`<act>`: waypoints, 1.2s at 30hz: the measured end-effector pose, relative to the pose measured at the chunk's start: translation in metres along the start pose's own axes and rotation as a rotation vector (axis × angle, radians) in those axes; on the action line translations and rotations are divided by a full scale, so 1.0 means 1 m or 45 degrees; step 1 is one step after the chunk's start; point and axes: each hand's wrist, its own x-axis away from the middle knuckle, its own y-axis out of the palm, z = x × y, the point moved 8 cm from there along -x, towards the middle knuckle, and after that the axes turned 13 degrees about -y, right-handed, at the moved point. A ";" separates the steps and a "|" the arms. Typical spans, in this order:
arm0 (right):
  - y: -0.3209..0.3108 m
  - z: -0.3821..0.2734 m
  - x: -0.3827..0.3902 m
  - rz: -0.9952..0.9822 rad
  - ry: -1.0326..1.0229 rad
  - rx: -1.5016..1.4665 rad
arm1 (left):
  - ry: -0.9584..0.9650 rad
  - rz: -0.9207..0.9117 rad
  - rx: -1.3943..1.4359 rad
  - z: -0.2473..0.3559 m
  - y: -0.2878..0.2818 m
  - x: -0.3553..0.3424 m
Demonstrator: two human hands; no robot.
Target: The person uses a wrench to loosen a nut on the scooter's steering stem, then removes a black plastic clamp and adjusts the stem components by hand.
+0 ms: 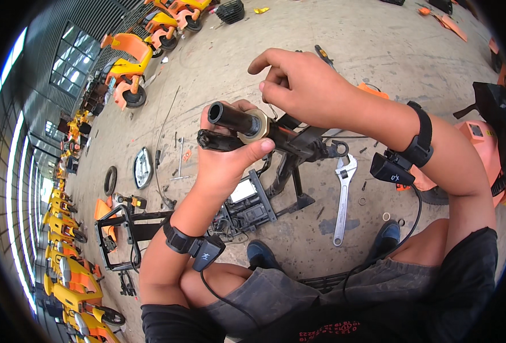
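Note:
My left hand is wrapped round the upper end of a black steering tube, with its thumb against a brass-coloured nut on the tube. A short black stub lies by the palm, below the tube's hollow end; whether it is joined to the tube I cannot tell. The tube rises from a black scooter frame standing between my legs. Just above and to the right of the nut hovers my right hand, fingers bent and thumb apart from the index finger, with nothing visible between them.
An adjustable wrench lies on the concrete floor right of the frame, near loose rings and bolts. Left are a T-handle tool, a power drill and an oval part. Yellow-orange scooters line the far left.

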 end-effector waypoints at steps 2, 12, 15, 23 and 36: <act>0.001 -0.001 0.000 -0.012 0.018 -0.023 | 0.029 0.010 -0.008 -0.001 -0.002 0.001; 0.001 0.000 0.001 0.002 -0.002 -0.010 | -0.081 -0.107 0.093 0.001 0.000 0.004; 0.001 0.000 0.001 -0.012 0.021 0.003 | -0.044 -0.026 0.004 -0.003 -0.006 0.005; 0.002 0.002 0.001 0.001 0.011 -0.044 | 0.064 0.019 -0.102 0.002 -0.003 -0.001; 0.004 0.004 0.001 -0.009 0.011 -0.046 | -0.004 0.001 -0.015 0.000 -0.002 0.002</act>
